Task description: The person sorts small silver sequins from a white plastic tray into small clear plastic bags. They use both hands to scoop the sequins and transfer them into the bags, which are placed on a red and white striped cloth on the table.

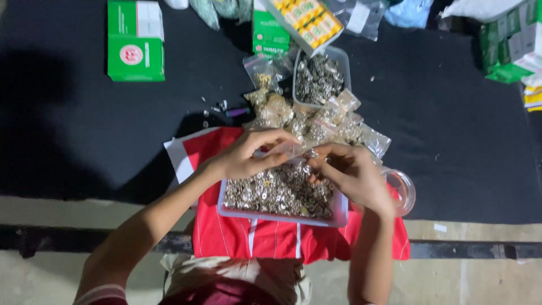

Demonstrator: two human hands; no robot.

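While held over a clear tray (341, 210) of small metal bits (279, 192) on a red cloth (226, 231) atop the dark worktop (84, 130), pinching a small clear bag (285, 150) with left hand (248, 155) fingers, right hand (353, 175) fingers pressed at its mouth.

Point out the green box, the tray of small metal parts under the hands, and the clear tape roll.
green box (135, 40), head view, top face.
tray of small metal parts (340, 210), head view, right rim.
clear tape roll (407, 191), head view, outer ring.

Green-white carton (135, 39) upper left; possibly yellow-green boxes (305, 20) top centre.
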